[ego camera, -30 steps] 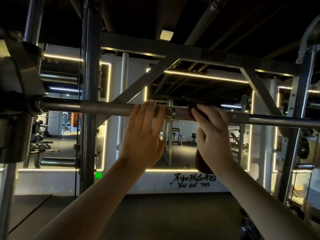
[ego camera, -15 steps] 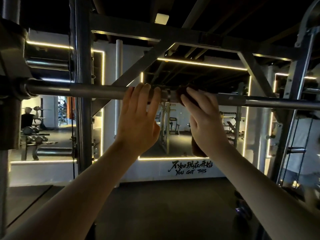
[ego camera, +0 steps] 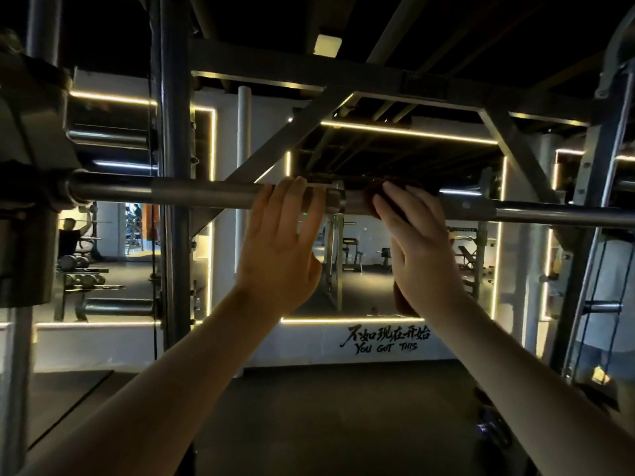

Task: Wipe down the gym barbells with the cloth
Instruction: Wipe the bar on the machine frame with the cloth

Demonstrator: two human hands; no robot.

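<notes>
Two hands are up on the barbell (ego camera: 206, 195), which runs level across the view, its left end seated in the frame. The left hand (ego camera: 278, 249) lies open against the bar, fingers nearly straight and draped over its front, holding nothing. The right hand (ego camera: 422, 255) presses the dark cloth (ego camera: 372, 192) onto the bar just right of the collar (ego camera: 335, 201). Its fingers are almost flat on the fabric and the cloth's tail hangs below the palm. The thumb is hidden, so I cannot tell whether it pinches the cloth.

The step in hand looks like wiping the middle stretch. To do it well, the cloth wants wrapping round the bar rather than only pressing on its near face, so the back and underside get cleaned too. The left hand should brace the bar against rolling. Slow, overlapping strokes toward the bare right length seem best, with extra care at the collar's edge, where grime would gather.

No bucket, bin or bottle shows. The only holder in sight is a low rack (ego camera: 99, 288) far left, with dumbbells (ego camera: 74, 261) resting on it.
</notes>
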